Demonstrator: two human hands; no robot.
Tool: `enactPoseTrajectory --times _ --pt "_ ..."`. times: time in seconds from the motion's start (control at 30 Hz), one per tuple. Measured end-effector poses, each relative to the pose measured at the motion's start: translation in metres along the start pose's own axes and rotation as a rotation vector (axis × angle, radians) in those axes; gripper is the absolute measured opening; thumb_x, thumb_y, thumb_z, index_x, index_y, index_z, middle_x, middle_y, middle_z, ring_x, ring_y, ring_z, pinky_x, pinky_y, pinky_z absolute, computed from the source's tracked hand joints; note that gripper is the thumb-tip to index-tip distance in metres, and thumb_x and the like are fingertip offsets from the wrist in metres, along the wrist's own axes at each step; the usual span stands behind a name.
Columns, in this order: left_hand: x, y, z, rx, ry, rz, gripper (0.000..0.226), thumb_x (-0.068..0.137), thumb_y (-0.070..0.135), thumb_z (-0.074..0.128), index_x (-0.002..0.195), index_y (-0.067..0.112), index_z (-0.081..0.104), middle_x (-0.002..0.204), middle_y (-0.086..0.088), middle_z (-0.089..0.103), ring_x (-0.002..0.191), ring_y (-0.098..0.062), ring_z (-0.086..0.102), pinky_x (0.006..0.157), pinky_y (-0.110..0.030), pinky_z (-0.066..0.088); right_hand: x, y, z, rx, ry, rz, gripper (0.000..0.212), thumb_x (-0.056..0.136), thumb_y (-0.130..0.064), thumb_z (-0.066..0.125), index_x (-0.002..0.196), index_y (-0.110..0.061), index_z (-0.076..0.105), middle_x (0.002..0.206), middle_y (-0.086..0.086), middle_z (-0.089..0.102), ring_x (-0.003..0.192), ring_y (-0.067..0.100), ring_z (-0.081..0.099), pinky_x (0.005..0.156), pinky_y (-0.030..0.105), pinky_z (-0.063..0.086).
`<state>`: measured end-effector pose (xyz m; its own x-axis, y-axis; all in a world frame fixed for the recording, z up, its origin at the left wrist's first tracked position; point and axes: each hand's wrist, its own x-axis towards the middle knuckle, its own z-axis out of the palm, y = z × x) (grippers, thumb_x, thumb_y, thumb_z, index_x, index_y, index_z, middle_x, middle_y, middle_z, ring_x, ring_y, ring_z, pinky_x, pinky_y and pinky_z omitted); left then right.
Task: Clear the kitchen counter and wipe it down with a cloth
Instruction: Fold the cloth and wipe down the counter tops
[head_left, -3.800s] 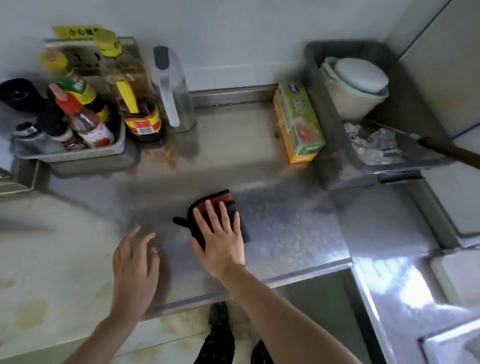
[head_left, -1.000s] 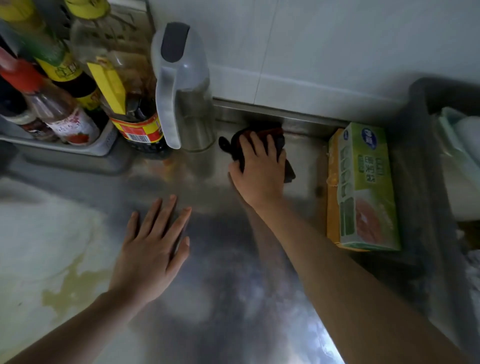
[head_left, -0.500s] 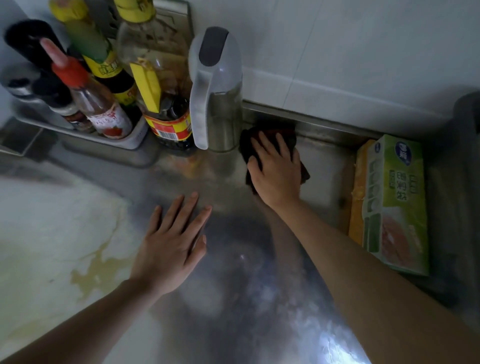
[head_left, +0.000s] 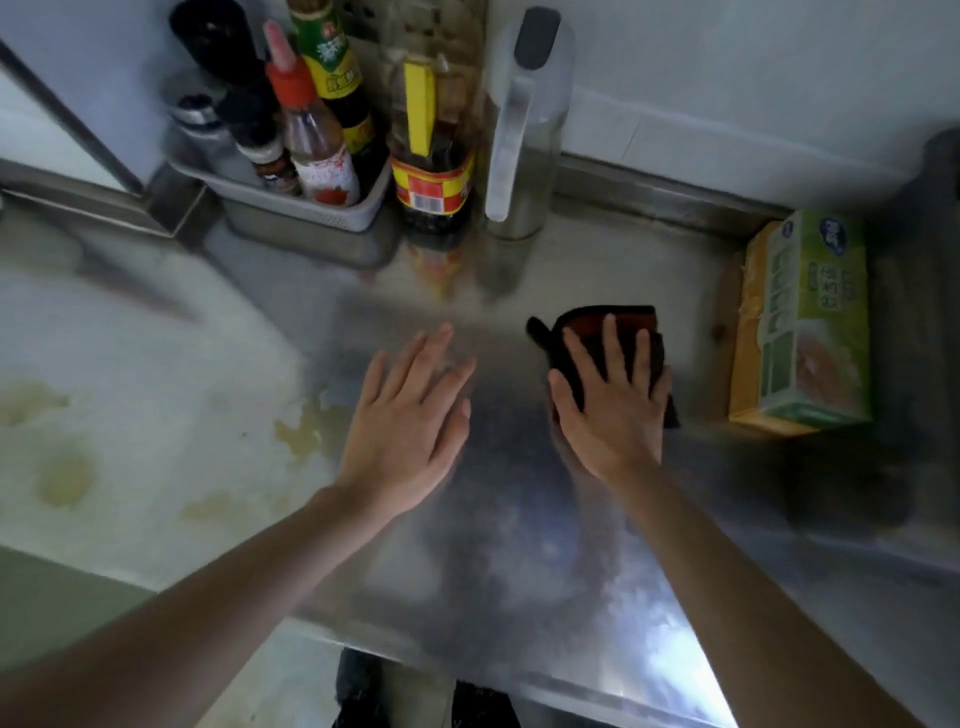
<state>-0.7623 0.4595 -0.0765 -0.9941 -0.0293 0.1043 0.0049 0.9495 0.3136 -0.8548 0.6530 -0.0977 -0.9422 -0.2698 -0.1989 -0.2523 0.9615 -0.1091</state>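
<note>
Shows yellowish stains on the pale stretch of the table, at nine o'clock from the left hand. Rests that hand flat on the steel, fingers straight and spread, holding nothing. Presses the dark cloth down under the right hand, at three o'clock from the left one, fingers straight over it, not curled round it. Leaves the cloth's far edge poking out at twelve o'clock, long side running nine to three. Puts the box just beside at three o'clock, the tray of bottles at eleven. Looks like mid-wipe; probably calls for a sweep towards nine o'clock, where the stains lie well off beyond the left hand
</note>
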Motion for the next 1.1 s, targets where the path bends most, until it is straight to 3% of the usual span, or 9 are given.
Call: enactPoseTrajectory --times 0.1,0.23,0.37,0.53,0.6,0.73,0.87,1.03,1.1 --pt "-0.037 -0.034 -0.015 -0.003 0.029 -0.109 0.043 0.091 0.031 0.033 0.125 0.014 0.053 0.145 -0.012 0.039 0.133 -0.029 0.034 0.106 -0.050 0.027 -0.026 -0.043 0.011 0.065 0.031 0.122 0.058 0.091 -0.052 0.016 0.147 -0.036 0.015 0.158 0.004 0.004 0.144 0.036 -0.002 0.111 0.058 0.003" --pt "-0.080 -0.105 -0.030 0.060 -0.015 -0.268 0.046 0.090 0.032 0.028 0.127 0.015 0.049 0.146 -0.011 0.038 0.134 -0.030 0.034 0.105 -0.048 0.027 -0.084 -0.098 0.033 0.023 0.066 -0.128 0.055 0.090 -0.049 0.027 0.142 -0.031 0.033 0.152 0.008 0.029 0.139 0.040 0.021 0.107 0.062 0.017" --pt "-0.102 -0.161 -0.040 0.112 -0.070 -0.310 0.052 0.092 0.034 0.020 0.135 0.017 0.043 0.149 -0.009 0.033 0.137 -0.028 0.030 0.107 -0.048 0.024 -0.117 -0.106 0.043 -0.065 0.038 -0.249 0.055 0.091 -0.051 0.027 0.143 -0.033 0.030 0.152 0.006 0.030 0.139 0.038 0.023 0.107 0.063 0.019" --pt "-0.104 -0.173 -0.038 0.119 -0.101 -0.250 0.054 0.093 0.033 0.017 0.140 0.018 0.038 0.150 -0.010 0.031 0.138 -0.028 0.027 0.108 -0.048 0.022 -0.119 -0.136 0.047 0.150 0.113 0.337 0.060 0.089 -0.049 0.024 0.146 -0.032 0.025 0.157 0.005 0.013 0.144 0.035 0.004 0.111 0.060 0.003" --pt "-0.104 -0.175 -0.037 0.125 -0.119 -0.238 0.053 0.093 0.032 0.017 0.140 0.018 0.037 0.151 -0.010 0.030 0.138 -0.029 0.027 0.107 -0.050 0.024 -0.127 -0.175 0.052 0.180 0.133 0.431 0.060 0.089 -0.047 0.027 0.146 -0.029 0.026 0.156 0.009 0.016 0.143 0.038 0.007 0.111 0.062 0.004" --pt "-0.104 -0.178 -0.035 0.130 -0.140 -0.221 0.055 0.094 0.035 0.013 0.144 0.020 0.030 0.153 -0.008 0.024 0.141 -0.028 0.020 0.109 -0.050 0.021 -0.154 -0.245 0.062 0.076 0.128 0.089 0.055 0.090 -0.046 0.032 0.142 -0.026 0.037 0.150 0.011 0.033 0.137 0.042 0.025 0.107 0.063 0.015" --pt "-0.104 -0.179 -0.035 0.145 -0.143 -0.205 0.053 0.095 0.033 0.015 0.143 0.019 0.030 0.152 -0.010 0.026 0.140 -0.030 0.022 0.107 -0.052 0.025 -0.159 -0.225 0.065 0.004 0.116 -0.105 0.052 0.091 -0.047 0.035 0.140 -0.032 0.036 0.150 0.006 0.034 0.138 0.038 0.028 0.107 0.059 0.013" --pt "-0.104 -0.179 -0.035 0.143 -0.146 -0.209 0.055 0.093 0.032 0.013 0.144 0.019 0.029 0.153 -0.009 0.025 0.141 -0.029 0.020 0.109 -0.052 0.020 -0.157 -0.221 0.069 0.152 0.149 0.511 0.059 0.089 -0.047 0.028 0.145 -0.028 0.028 0.155 0.010 0.021 0.141 0.040 0.013 0.110 0.063 0.010" --pt "-0.105 -0.178 -0.035 0.139 -0.146 -0.209 0.055 0.093 0.033 0.011 0.145 0.020 0.026 0.154 -0.008 0.022 0.142 -0.028 0.017 0.110 -0.051 0.018 -0.158 -0.252 0.070 0.147 0.132 0.482 0.060 0.089 -0.048 0.028 0.146 -0.026 0.027 0.154 0.012 0.022 0.141 0.042 0.014 0.109 0.063 0.009"
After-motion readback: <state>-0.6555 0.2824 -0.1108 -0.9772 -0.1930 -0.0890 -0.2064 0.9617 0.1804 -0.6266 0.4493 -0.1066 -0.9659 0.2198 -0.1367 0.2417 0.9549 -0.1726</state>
